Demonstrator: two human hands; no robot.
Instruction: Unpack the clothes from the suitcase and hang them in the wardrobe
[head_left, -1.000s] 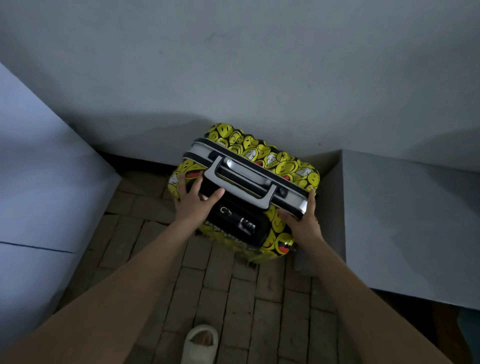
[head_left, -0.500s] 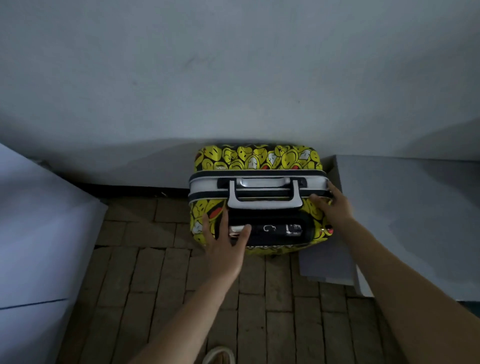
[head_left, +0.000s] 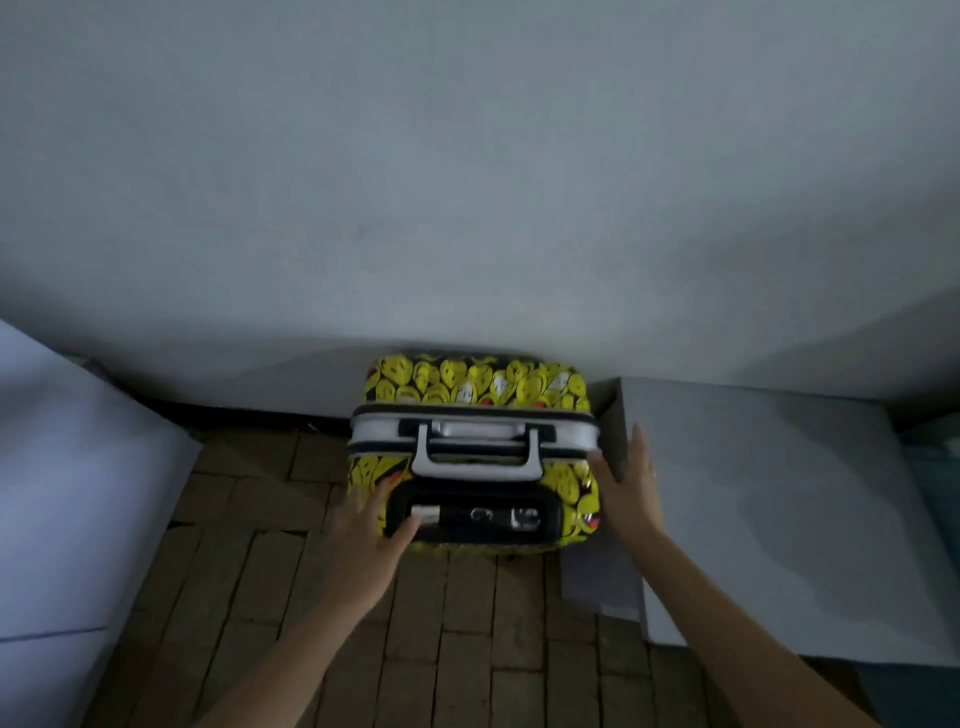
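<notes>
Against the wall, the suitcase is stood upright (closed), flanked by the left hand and right hand, both flat-fingered, gripping nothing. Unsteadied, it could be tipped onto the bricks.

Suitcase standing against wall.
The suitcase is standing on the floor between two boxes, with the left hand lying at its front-left corner and the right hand at its right side.
</notes>
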